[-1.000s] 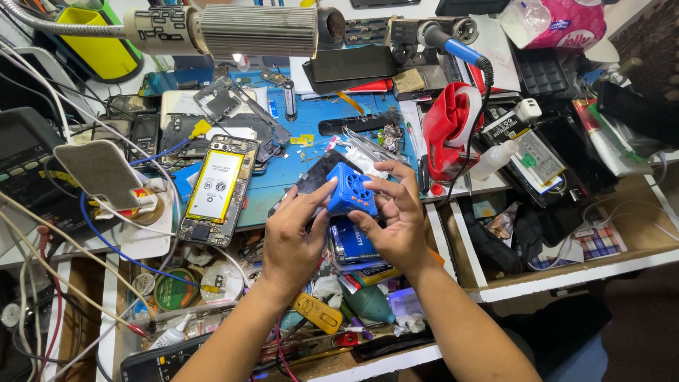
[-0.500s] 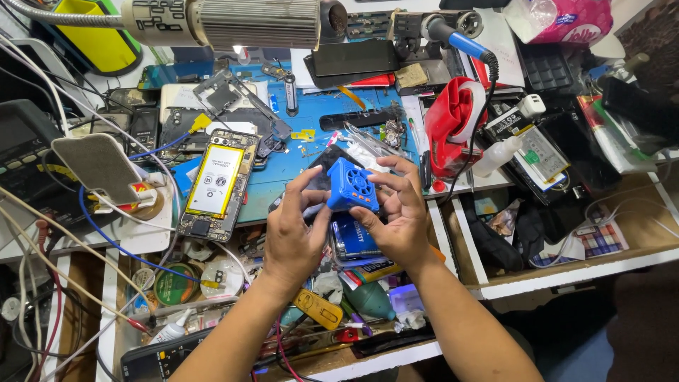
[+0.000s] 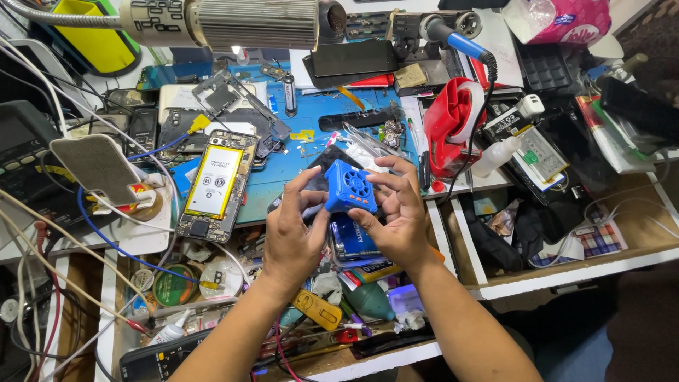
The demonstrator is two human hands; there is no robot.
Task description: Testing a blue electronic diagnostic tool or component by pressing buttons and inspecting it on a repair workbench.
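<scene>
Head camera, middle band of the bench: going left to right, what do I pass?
Grey pad on a stand → opened phone with yellow-edged battery → left hand → blue fan block → right hand → red tape dispenser → white squeeze bottle.

Yellow-white rectangular battery label (image 3: 213,181) inside opened phone, left of left-hand fingers. Dark blank rectangular phone screen (image 3: 355,58) far above fingertips. Pink plastic tissue package (image 3: 562,19) up right. White-green labelled flat battery pack (image 3: 539,154) right of right-hand fingers.
</scene>
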